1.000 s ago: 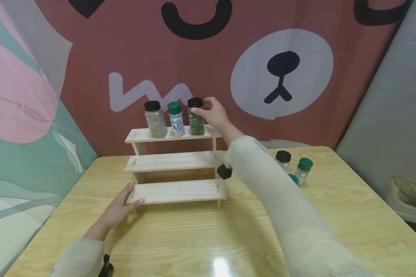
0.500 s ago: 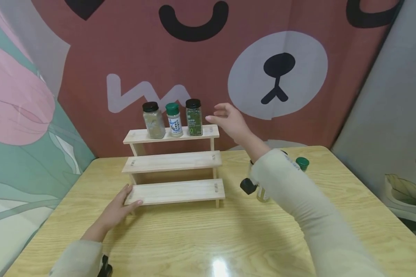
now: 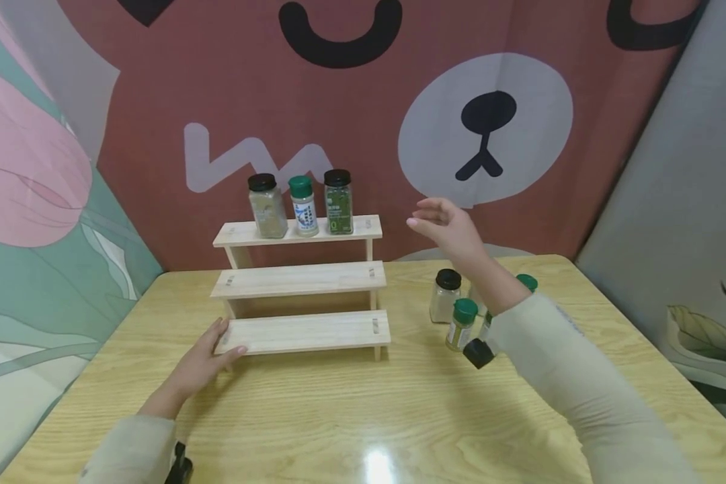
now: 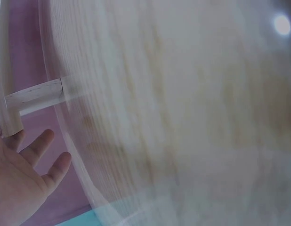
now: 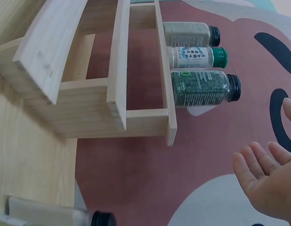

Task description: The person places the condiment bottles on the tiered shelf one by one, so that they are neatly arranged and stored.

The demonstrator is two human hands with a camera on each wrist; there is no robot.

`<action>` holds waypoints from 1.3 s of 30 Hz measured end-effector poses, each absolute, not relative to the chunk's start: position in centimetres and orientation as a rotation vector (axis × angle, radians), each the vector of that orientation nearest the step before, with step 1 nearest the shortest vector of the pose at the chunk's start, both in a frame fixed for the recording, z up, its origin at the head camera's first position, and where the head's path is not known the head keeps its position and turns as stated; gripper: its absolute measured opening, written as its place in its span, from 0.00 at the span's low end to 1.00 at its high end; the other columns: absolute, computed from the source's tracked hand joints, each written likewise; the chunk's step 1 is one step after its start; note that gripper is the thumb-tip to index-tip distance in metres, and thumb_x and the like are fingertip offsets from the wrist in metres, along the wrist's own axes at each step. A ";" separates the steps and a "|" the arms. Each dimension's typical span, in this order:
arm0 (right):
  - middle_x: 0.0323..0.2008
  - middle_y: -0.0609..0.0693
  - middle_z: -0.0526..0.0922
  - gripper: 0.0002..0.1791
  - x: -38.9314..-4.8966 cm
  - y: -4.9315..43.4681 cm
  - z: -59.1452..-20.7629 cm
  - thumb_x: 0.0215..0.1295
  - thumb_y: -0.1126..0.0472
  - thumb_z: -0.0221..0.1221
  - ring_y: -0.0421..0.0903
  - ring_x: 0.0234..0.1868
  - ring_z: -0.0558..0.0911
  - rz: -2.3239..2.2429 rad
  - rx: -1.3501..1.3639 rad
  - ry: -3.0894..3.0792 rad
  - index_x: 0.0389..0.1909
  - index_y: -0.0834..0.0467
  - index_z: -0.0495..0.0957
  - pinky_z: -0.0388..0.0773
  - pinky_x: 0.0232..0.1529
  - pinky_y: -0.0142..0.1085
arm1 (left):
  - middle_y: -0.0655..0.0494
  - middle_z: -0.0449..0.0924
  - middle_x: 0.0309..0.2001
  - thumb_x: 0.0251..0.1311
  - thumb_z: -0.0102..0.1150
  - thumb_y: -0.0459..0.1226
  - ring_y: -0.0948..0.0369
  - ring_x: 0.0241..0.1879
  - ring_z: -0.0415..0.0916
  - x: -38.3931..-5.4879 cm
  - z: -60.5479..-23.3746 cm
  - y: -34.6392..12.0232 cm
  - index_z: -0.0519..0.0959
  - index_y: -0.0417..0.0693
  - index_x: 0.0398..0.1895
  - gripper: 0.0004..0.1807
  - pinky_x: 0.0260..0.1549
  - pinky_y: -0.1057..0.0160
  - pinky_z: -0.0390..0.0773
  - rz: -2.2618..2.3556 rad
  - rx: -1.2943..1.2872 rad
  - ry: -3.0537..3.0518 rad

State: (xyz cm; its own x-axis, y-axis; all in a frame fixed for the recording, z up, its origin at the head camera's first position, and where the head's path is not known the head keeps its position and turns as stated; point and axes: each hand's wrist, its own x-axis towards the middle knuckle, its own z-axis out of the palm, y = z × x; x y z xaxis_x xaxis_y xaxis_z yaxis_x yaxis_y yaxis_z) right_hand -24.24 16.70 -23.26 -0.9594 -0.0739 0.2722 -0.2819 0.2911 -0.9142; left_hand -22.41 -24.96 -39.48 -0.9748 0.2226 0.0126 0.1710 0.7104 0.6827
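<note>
A three-tier wooden spice rack (image 3: 299, 279) stands on the table. My left hand (image 3: 198, 361) grips the left end of its lowest shelf, thumb at the front edge. Along the top shelf stand a black-lidded jar of pale powder (image 3: 269, 214), a small green-lidded shaker (image 3: 305, 215) and a black-lidded jar of green dried herbs (image 3: 339, 212). To the right of the rack my right hand (image 3: 454, 232) hangs in the air, fingers relaxed and holding nothing. In the right wrist view, that hand (image 5: 268, 181) is well apart from the herb jar (image 5: 199, 88).
Several more jars stand on the table (image 3: 314, 410) right of the rack, below my right forearm. Among them are a black-lidded jar (image 3: 444, 304) and a green-lidded shaker (image 3: 460, 329); the sleeve partly hides others. A printed cloth (image 3: 363, 121) hangs behind the table.
My right hand has let go of the herb jar on the top shelf and moved right and down, away from the rack. My left hand stays on the lowest shelf.
</note>
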 end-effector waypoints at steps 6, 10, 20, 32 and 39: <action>0.49 0.54 0.70 0.28 -23.0 18.6 -24.0 0.55 0.51 0.57 0.48 0.51 0.69 1.778 0.349 -2.324 0.54 0.59 0.63 0.63 0.52 0.43 | 0.32 0.36 0.63 0.54 0.49 0.53 0.37 0.60 0.37 -22.3 -39.2 -24.9 0.43 0.33 0.64 0.46 0.53 0.39 0.43 1.126 0.336 2.838; 0.48 0.53 0.71 0.27 -22.2 19.9 -24.4 0.55 0.51 0.57 0.45 0.49 0.70 1.768 0.316 -2.324 0.53 0.59 0.63 0.62 0.52 0.44 | 0.32 0.35 0.63 0.54 0.49 0.54 0.37 0.60 0.36 -22.3 -39.0 -24.9 0.42 0.34 0.64 0.46 0.53 0.39 0.43 1.123 0.341 2.834; 0.42 0.48 0.73 0.19 -20.9 23.9 -26.6 0.57 0.53 0.55 0.38 0.43 0.72 1.728 0.213 -2.300 0.48 0.55 0.68 0.67 0.45 0.28 | 0.33 0.34 0.64 0.55 0.50 0.52 0.38 0.61 0.35 -22.6 -39.3 -25.1 0.42 0.33 0.64 0.46 0.53 0.39 0.43 1.158 0.357 2.811; 0.39 0.43 0.75 0.21 -21.1 29.4 -29.6 0.54 0.52 0.57 0.37 0.39 0.75 1.804 0.087 -2.182 0.48 0.55 0.70 0.70 0.45 0.33 | 0.32 0.34 0.63 0.54 0.50 0.52 0.38 0.61 0.35 -22.6 -39.1 -24.9 0.42 0.32 0.64 0.46 0.53 0.39 0.43 1.161 0.359 2.808; 0.42 0.42 0.71 0.23 -21.5 32.0 -31.4 0.56 0.50 0.55 0.36 0.41 0.73 1.735 -0.088 -2.254 0.51 0.54 0.66 0.63 0.53 0.43 | 0.32 0.34 0.63 0.55 0.51 0.51 0.38 0.61 0.35 -22.5 -39.2 -24.9 0.42 0.32 0.64 0.46 0.53 0.39 0.43 1.168 0.365 2.808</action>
State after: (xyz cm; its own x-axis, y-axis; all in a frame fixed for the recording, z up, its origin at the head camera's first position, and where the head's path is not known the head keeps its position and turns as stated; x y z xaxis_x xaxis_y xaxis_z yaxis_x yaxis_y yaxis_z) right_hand -21.50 31.97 -31.36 -0.9546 0.2257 0.1944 -0.1302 0.2709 -0.9538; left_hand -22.50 -24.90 -39.18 -0.9685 0.2483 0.0188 0.1884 0.6813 0.7074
